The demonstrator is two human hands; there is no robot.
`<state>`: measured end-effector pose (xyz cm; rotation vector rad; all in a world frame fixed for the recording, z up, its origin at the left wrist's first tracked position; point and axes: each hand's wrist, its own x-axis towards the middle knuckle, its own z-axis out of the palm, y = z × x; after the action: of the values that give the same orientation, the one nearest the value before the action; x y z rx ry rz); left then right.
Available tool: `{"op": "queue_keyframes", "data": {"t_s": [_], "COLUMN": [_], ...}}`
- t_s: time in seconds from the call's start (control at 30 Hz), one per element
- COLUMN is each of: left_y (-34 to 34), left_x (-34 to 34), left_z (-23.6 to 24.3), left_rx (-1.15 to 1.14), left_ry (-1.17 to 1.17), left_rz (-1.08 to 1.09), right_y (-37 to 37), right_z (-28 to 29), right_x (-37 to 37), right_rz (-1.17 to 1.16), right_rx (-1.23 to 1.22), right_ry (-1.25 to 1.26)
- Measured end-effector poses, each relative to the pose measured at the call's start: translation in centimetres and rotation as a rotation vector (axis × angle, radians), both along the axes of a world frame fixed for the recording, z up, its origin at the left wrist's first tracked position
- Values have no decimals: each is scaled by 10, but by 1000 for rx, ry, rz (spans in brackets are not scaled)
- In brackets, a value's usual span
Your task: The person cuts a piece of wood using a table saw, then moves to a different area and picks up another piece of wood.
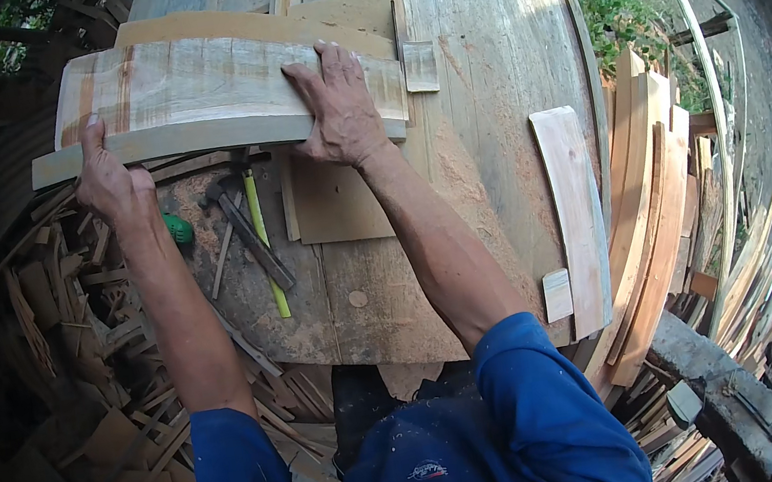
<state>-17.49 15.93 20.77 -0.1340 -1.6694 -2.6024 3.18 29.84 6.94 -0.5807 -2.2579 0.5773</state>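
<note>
Pale board (196,82): far L of desk (369,293), under both hands, overlaps brown panel (217,23); grey strip (214,137) along its nr edge.
L hand (112,186): grip closed on grey strip nr L end, thumb up top.
R hand (339,114): grip open, fingers laid over board nr R end.
Hammer (252,232): on desk btwn forearms, w/ yellow-green stick (277,291).
R side: curved plank (574,205), small block (558,296) beside it.
Sawdust (460,171): scattered on desk.

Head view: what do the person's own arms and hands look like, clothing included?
Short, plain blue sleeves, dotted with pale flecks, end around the elbows, leaving both forearms bare. The left hand and right hand show no gloves, watch or markings.
</note>
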Motion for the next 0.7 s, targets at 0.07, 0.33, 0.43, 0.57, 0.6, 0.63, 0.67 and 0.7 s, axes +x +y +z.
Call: {"op": "queue_keyframes", "data": {"t_s": [0.07,0.33,0.43,0.57,0.6,0.63,0.67,0.7], "left_y": [3,12,17,27,30,33,35,37], "left_x": [3,-12,-17,-19,-19,-18,-19,-22], "left_z": [2,1,1,3,4,4,5,5], "left_rx": [11,-33,-63,-85,-85,-87,-89,-90], "left_ry": [-20,-33,-26,-33,-34,-39,-42,-40], "left_rz": [2,-30,-33,-53,-63,-60,-57,-68], "right_y": [3,14,20,31,33,35,36,37], "right_z": [0,3,2,1,0,-2,-3,-4], "right_x": [-1,-4,-5,-6,-6,-7,-8,-10], "right_rz": [5,13,3,-5,-20,-30,-37,-44], "right_rx": [1,-55,-47,-17,20,21,25,29], "right_ry": [-2,83,62,5,-20,-21,-17,-13]}}
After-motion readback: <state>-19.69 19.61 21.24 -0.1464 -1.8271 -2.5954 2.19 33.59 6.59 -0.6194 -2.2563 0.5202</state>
